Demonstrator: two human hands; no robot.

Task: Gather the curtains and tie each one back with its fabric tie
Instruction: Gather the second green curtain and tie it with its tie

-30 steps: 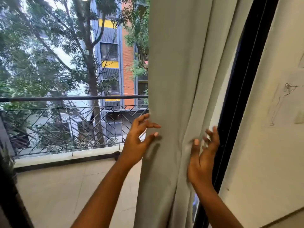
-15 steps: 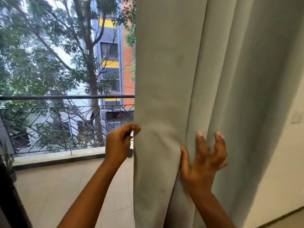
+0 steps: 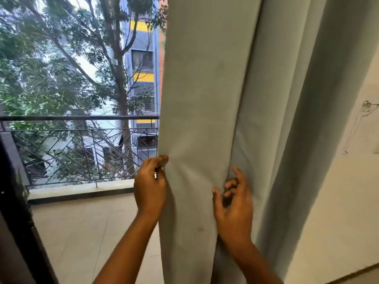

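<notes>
Fig.: gathering stage, tie-back not begun. Lower centre of frame: my left hand (image 3: pixel 150 187) pinches the free left edge of the pale grey curtain (image 3: pixel 205 89), cloth puckered at the pinch. Just right of it, my right hand (image 3: pixel 233 206) has its fingers curled into a fold, thumb pressed on the front panel. Curtain hangs through centre and right of frame in broad loose pleats, so only partly bunched, I judge. No fabric tie visible; wrap and knot remain, as do any other curtains. Far, left half of frame: balcony railing (image 3: pixel 78 118), trees, apt block.
</notes>
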